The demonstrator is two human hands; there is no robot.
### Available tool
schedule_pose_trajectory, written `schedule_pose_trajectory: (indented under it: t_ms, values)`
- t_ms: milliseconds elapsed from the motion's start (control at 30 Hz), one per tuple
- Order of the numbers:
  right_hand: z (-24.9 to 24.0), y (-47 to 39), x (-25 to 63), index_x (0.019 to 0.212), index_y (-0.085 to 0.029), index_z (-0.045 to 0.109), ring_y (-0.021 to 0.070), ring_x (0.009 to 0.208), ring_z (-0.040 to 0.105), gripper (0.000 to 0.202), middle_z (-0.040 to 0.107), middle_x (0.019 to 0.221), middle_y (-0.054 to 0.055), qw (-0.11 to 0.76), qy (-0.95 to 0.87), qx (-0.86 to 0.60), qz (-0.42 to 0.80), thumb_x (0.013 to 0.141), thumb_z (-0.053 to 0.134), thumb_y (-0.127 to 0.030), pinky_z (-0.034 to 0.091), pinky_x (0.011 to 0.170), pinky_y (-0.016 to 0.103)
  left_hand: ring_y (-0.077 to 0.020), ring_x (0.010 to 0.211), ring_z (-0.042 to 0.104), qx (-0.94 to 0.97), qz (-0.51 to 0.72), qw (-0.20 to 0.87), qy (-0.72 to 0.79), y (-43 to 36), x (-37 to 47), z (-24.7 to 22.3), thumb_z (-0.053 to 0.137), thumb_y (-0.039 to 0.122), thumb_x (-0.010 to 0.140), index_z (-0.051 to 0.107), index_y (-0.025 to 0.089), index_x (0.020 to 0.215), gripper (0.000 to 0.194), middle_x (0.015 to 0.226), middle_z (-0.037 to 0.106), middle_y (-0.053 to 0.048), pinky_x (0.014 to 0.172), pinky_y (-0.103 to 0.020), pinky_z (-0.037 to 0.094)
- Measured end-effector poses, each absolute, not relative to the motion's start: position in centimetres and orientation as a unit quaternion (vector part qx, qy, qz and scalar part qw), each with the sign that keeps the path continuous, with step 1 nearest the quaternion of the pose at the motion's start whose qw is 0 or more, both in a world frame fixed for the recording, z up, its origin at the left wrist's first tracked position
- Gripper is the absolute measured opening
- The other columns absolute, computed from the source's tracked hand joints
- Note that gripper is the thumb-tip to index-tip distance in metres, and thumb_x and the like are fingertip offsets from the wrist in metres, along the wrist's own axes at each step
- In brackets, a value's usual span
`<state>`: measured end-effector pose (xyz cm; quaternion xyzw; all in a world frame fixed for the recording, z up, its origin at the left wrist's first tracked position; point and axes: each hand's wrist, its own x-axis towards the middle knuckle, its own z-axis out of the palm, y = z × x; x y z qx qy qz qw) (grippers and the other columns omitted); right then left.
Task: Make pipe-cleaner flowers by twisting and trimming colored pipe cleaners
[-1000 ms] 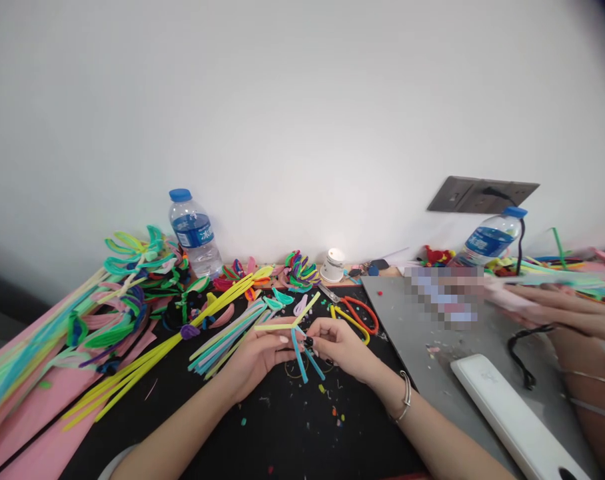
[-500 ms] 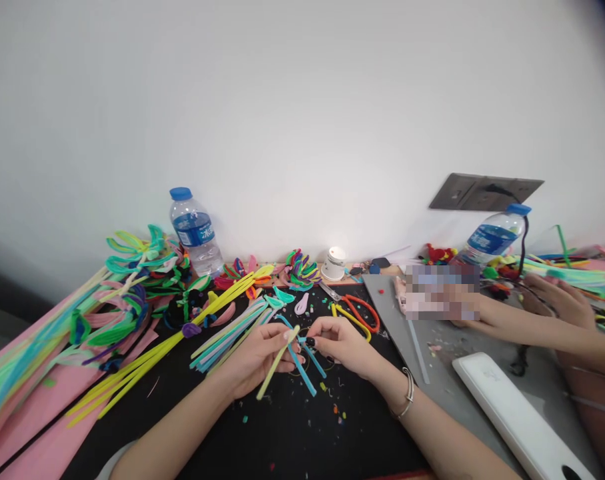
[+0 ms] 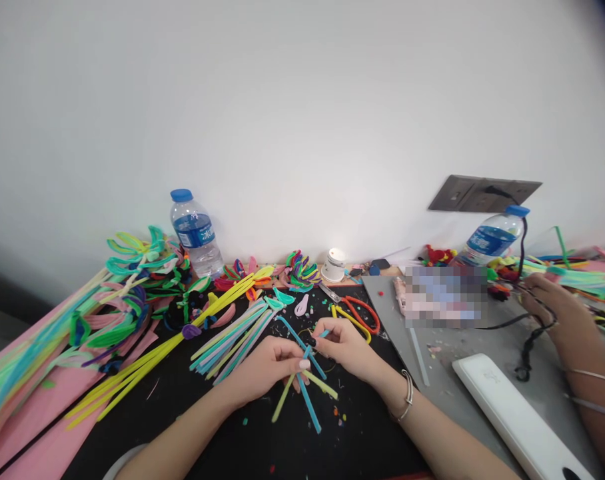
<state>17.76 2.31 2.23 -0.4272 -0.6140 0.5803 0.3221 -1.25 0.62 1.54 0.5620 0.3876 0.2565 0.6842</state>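
Between my hands, over the black mat (image 3: 222, 433), several short blue pipe cleaners (image 3: 310, 407) and yellow-green pipe cleaners (image 3: 281, 402) cross each other. My left hand (image 3: 277, 367) pinches them near the crossing, thumb on top. The fingers of my right hand (image 3: 335, 340) are closed on a blue piece just above and to the right of the crossing. Left of my hands lies a bundle of pastel pipe cleaners (image 3: 232, 337). Scissors with orange handles (image 3: 363, 313) and a bent yellow pipe cleaner (image 3: 352, 323) lie behind my right hand.
Bottles (image 3: 195, 233) stand at the back left and lean at the back right. A paper cup (image 3: 333, 265) is near the wall. Pipe-cleaner flowers (image 3: 127, 307) crowd the left. At right are a white device (image 3: 512, 413) and another person's hand (image 3: 552, 300) by a black cable (image 3: 527, 347).
My left hand has shifted right to the crossing, and the yellow-green pieces now spread below it both ways. The other person's nearer arm has withdrawn from the grey mat.
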Motion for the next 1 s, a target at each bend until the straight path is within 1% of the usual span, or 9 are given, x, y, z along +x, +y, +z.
schedule_pose_trajectory:
  t_ms: [133, 300, 433, 567, 633, 700, 767, 900, 1000]
  values:
    - [2.2, 2.3, 17.7, 0.071, -0.016, 0.053, 0.0052, 0.042, 0.035, 0.02, 0.044, 0.051, -0.007, 0.337, -0.603, -0.405, 0.599, 0.076, 0.062, -0.033, 0.024, 0.039, 0.017, -0.0108, 0.053, 0.053, 0.586, 0.274, 0.658, 0.386, 0.6, -1.2, 1.8, 0.063, 0.032, 0.076, 0.059, 0.014, 0.061, 0.024, 0.058, 0.063, 0.001, 0.057, -0.021, 0.039]
    - [1.8, 2.7, 17.8, 0.074, -0.018, 0.048, 0.0042, 0.037, 0.032, 0.025, 0.048, 0.055, -0.006, 0.412, -0.553, -0.433, 0.58, 0.084, 0.05, -0.041, 0.02, 0.035, 0.017, -0.0086, 0.053, 0.05, 0.48, 0.426, 0.624, 0.445, 1.0, -1.2, 1.4, 0.065, 0.036, 0.076, 0.058, 0.015, 0.061, 0.027, 0.056, 0.059, 0.003, 0.056, -0.019, 0.039]
    - [1.8, 2.2, 17.6, 0.065, -0.016, 0.05, 0.0058, 0.036, 0.035, 0.03, 0.049, 0.047, -0.004, 0.359, -0.601, -0.456, 0.549, 0.088, 0.04, -0.032, 0.024, 0.037, 0.017, -0.0088, 0.057, 0.054, 0.341, 0.531, 0.632, 0.45, 1.4, -1.2, 1.0, 0.073, 0.037, 0.068, 0.062, 0.014, 0.067, 0.026, 0.064, 0.062, 0.001, 0.057, -0.018, 0.045]
    - [2.3, 0.9, 16.9, 0.065, -0.015, 0.058, 0.0072, 0.045, 0.044, 0.021, 0.055, 0.052, -0.002, 0.266, -0.766, -0.397, 0.43, 0.081, 0.045, -0.015, 0.032, 0.047, 0.018, -0.0096, 0.063, 0.061, 0.263, 0.587, 0.628, 0.438, 1.7, -1.2, 0.6, 0.077, 0.034, 0.064, 0.064, 0.015, 0.075, 0.026, 0.068, 0.062, 0.001, 0.06, -0.018, 0.05]
    - [2.3, 0.3, 16.4, 0.079, -0.016, 0.062, 0.0069, 0.047, 0.044, 0.008, 0.06, 0.063, -0.003, 0.241, -0.812, -0.377, 0.374, 0.076, 0.055, -0.016, 0.034, 0.051, 0.018, -0.0114, 0.067, 0.064, 0.241, 0.595, 0.633, 0.432, 1.7, -1.0, 0.6, 0.079, 0.032, 0.062, 0.064, 0.015, 0.074, 0.026, 0.069, 0.063, 0.001, 0.062, -0.018, 0.052]
    - [2.0, -0.1, 15.9, 0.084, -0.017, 0.062, 0.0072, 0.049, 0.045, 0.01, 0.062, 0.067, -0.003, 0.22, -0.829, -0.375, 0.352, 0.075, 0.061, -0.02, 0.034, 0.052, 0.017, -0.0136, 0.07, 0.067, 0.23, 0.59, 0.644, 0.429, 1.6, -0.8, 0.6, 0.081, 0.03, 0.06, 0.063, 0.015, 0.073, 0.027, 0.072, 0.064, 0.001, 0.062, -0.019, 0.053]
    - [1.5, -0.4, 15.6, 0.078, -0.018, 0.06, 0.0082, 0.051, 0.046, 0.004, 0.059, 0.064, -0.003, 0.217, -0.833, -0.383, 0.335, 0.078, 0.06, -0.021, 0.034, 0.052, 0.018, -0.0151, 0.072, 0.068, 0.233, 0.581, 0.651, 0.429, 1.4, -0.6, 0.7, 0.081, 0.029, 0.06, 0.062, 0.014, 0.073, 0.027, 0.072, 0.063, 0.001, 0.063, -0.019, 0.054]
    - [1.0, -0.5, 15.6, 0.071, -0.018, 0.055, 0.0097, 0.052, 0.047, 0.015, 0.054, 0.06, -0.003, 0.248, -0.831, -0.392, 0.306, 0.083, 0.046, -0.014, 0.035, 0.053, 0.019, -0.0157, 0.074, 0.069, 0.271, 0.567, 0.645, 0.435, 1.2, -0.6, 0.8, 0.078, 0.03, 0.065, 0.061, 0.014, 0.072, 0.024, 0.068, 0.061, 0.003, 0.066, -0.02, 0.054]
    - [1.3, -0.3, 16.0, 0.067, -0.019, 0.049, 0.0106, 0.051, 0.045, 0.021, 0.05, 0.058, -0.002, 0.291, -0.81, -0.427, 0.276, 0.086, 0.042, -0.015, 0.033, 0.052, 0.021, -0.0155, 0.071, 0.068, 0.312, 0.544, 0.629, 0.46, 1.4, -0.9, 0.8, 0.075, 0.034, 0.067, 0.061, 0.014, 0.073, 0.025, 0.068, 0.063, 0.001, 0.067, -0.022, 0.054]
